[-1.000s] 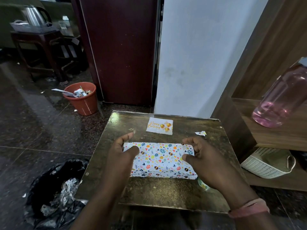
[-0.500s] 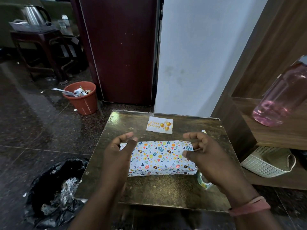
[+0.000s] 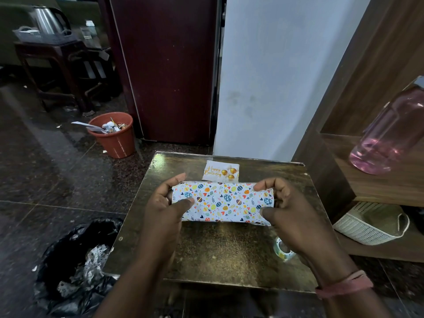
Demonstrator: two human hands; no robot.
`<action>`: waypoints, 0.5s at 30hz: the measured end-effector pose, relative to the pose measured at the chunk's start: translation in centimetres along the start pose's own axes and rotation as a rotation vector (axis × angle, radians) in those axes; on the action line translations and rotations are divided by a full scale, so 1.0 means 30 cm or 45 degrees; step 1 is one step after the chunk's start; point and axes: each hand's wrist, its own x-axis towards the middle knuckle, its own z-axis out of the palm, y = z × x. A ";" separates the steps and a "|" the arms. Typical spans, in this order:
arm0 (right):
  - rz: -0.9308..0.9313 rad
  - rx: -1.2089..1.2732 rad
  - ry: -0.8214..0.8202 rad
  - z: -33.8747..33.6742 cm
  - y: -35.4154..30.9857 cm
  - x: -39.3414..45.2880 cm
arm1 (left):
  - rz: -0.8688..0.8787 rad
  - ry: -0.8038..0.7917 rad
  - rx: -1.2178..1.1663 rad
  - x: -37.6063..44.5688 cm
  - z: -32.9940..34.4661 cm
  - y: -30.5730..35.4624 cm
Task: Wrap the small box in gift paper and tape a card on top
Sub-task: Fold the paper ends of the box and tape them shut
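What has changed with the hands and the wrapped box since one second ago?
Both hands closed on the wrapped box: the left hand and right hand now grip its ends, and it looks raised off the table. The card and tape roll stayed put.

Orange bin point(image 3: 114, 135) holding scraps on dark floor; black rubbish bag point(image 3: 75, 260) beside table; pink bottle point(image 3: 390, 131) on shelf; white basket point(image 3: 371, 223) below; kettle point(image 3: 47, 19) far left.

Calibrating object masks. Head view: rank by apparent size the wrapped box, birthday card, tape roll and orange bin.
1. wrapped box
2. orange bin, farther from the camera, so unsure
3. birthday card
4. tape roll, partly hidden by the right hand
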 end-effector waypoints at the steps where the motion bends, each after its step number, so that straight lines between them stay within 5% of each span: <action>1: 0.005 -0.006 0.027 0.002 0.003 -0.001 | -0.012 0.000 -0.014 0.002 -0.002 -0.001; 15: 0.093 0.116 0.214 0.034 -0.026 -0.016 | 0.007 0.017 0.007 -0.029 0.031 0.015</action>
